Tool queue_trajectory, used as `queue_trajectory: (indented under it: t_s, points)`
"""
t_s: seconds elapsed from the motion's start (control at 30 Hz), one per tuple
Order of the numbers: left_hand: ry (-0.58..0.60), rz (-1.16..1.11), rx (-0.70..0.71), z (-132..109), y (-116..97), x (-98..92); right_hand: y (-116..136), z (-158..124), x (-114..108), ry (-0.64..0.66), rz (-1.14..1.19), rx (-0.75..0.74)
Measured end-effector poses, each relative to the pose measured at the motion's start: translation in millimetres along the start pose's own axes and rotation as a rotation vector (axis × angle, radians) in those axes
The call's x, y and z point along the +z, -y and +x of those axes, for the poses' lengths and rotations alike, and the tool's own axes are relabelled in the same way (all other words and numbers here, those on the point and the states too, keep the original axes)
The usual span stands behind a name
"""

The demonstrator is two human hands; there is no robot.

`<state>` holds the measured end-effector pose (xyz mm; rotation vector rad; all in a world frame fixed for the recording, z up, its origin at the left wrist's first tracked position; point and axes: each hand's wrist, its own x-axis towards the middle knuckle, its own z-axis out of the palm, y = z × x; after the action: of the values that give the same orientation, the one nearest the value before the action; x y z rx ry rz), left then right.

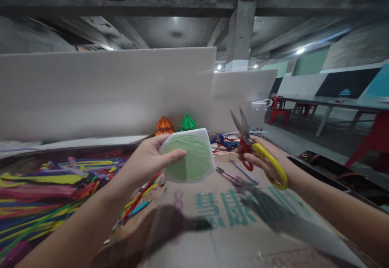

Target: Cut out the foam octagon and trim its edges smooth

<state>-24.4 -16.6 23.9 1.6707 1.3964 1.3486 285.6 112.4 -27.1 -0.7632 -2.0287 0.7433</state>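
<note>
Between thumb and fingers, my left hand (158,154) pinches a white-edged piece with a light green face (191,158), held up over the worktop. Its outline is rounded with cut corners; I cannot tell the material. My right hand (258,154) grips scissors (246,132) with one red and one yellow handle loop. The blades are parted and point up, apart from the green piece. Beneath the hands lie purple-handled thread snips (229,176) and a slim pen-like tool (243,171).
Pipe cleaners (60,187) in many colours fill the left side. An orange (164,125) and a green folded tree (187,122) stand by a white partition (106,93). A blue pen (138,210) lies left of the printed cardboard (219,235). A lidded clear container (258,114) stands behind.
</note>
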Motion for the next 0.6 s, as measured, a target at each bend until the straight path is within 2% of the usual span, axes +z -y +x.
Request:
queue_trajectory:
  t_s: [0.13,0.23,0.3,0.4,0.47,0.53,0.6]
  points:
    - [0.074,0.129,0.066,-2,5,11.0,66,4,39,0.100,0.291,-0.027]
    - [0.158,0.138,0.106,-3,6,16.4,90,1,60,0.094,0.371,-0.041]
    - [0.180,0.026,0.059,-3,8,16.8,94,-2,67,0.059,0.370,-0.076]
    - [0.197,-0.176,0.022,-1,14,17.1,91,-5,67,-0.091,0.323,-0.168]
    - [0.228,-0.198,0.035,-1,17,19.5,87,-5,64,-0.161,0.305,-0.206]
    - [0.195,-0.180,0.052,-1,20,22.5,82,-5,60,-0.122,0.314,-0.196]
    - [0.091,-0.189,0.070,-2,20,23.6,74,-4,56,-0.036,0.335,-0.169]
